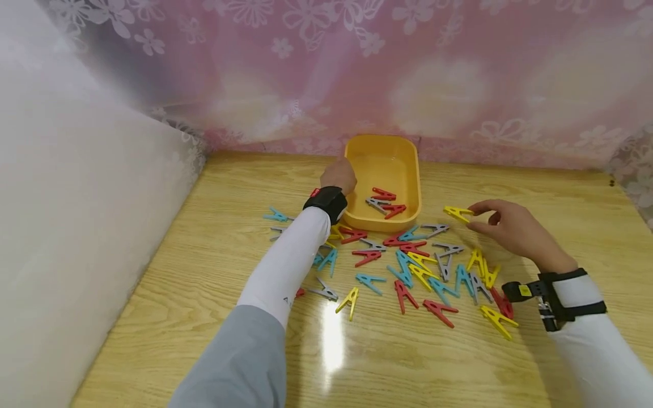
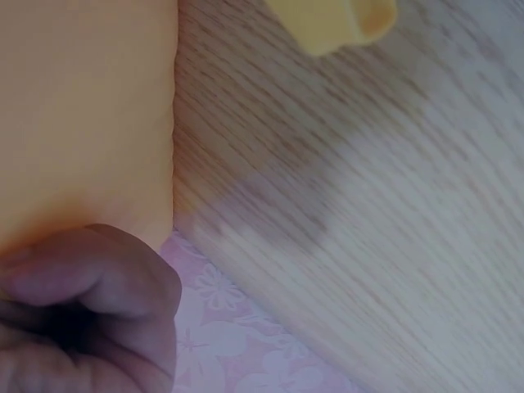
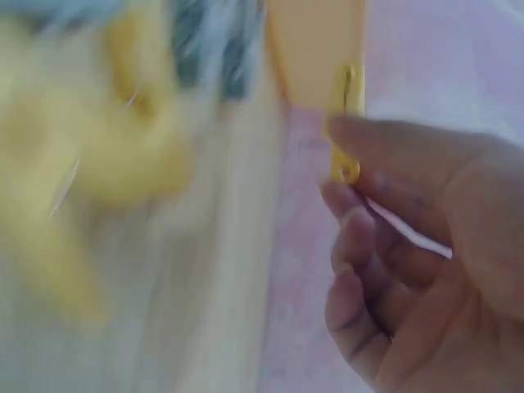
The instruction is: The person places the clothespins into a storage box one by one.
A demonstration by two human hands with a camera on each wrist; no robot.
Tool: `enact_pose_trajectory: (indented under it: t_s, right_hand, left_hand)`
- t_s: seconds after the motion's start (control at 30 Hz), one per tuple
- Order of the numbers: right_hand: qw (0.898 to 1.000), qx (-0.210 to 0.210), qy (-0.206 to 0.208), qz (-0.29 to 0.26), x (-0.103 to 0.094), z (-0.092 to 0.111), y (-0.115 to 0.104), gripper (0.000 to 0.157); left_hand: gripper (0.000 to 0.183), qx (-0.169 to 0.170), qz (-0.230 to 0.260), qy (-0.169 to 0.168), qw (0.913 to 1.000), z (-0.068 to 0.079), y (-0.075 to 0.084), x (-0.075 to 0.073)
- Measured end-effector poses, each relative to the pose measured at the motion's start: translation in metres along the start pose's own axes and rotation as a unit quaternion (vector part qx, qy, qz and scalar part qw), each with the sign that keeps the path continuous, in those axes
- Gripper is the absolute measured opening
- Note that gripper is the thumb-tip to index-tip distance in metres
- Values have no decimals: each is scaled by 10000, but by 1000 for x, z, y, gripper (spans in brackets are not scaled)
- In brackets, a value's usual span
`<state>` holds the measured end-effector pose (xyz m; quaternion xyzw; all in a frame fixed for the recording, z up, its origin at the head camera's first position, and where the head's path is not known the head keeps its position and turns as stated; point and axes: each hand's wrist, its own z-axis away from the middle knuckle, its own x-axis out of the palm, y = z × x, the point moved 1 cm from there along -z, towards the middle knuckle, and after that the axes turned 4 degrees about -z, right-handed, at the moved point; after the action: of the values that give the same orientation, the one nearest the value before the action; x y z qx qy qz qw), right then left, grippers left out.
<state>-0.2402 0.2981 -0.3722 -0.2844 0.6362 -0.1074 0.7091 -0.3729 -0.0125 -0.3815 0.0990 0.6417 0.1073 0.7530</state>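
Note:
A yellow clothespin is pinched between the thumb and fingers of my right hand, raised to the right of the yellow plastic tub. In the right wrist view this clothespin points toward the tub. My left hand, its fingers curled, grips the tub at the left rim; the head view hides its fingertips. The left wrist view has the curled hand against the tub wall. Inside the tub lie red clothespins and a grey clothespin.
Several red, blue, grey and yellow clothespins lie scattered on the wooden table in front of the tub. Some sit partly behind my left forearm. A pink flowered curtain hangs behind the tub, and a white wall borders the left side.

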Motion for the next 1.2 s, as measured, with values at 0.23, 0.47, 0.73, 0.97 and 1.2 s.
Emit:
enact_pose_trajectory:
  t_s: [0.23, 0.47, 0.73, 0.97, 1.2]
  right_hand:
    - [9972, -148, 575, -455, 6, -31, -49, 48]
    - [9962, -582, 466, -460, 26, -59, -78, 40]
    - [9932, -1045, -24, -510, 47, -73, -85, 42]
    - [9929, -1033, 174, -563, 40, -64, -79, 35]
    - [9949, -831, 277, -497, 30, -54, -65, 38]
  left_hand:
    - [32, 76, -111, 49, 9999, -3, 5, 2]
    - [30, 124, -131, 93, 9998, -5, 10, 9]
    - [31, 104, -163, 18, 9998, -2, 12, 12]
    - [31, 76, -172, 78, 9998, -2, 6, 8]
    - [31, 28, -107, 51, 9999, -2, -2, 3]
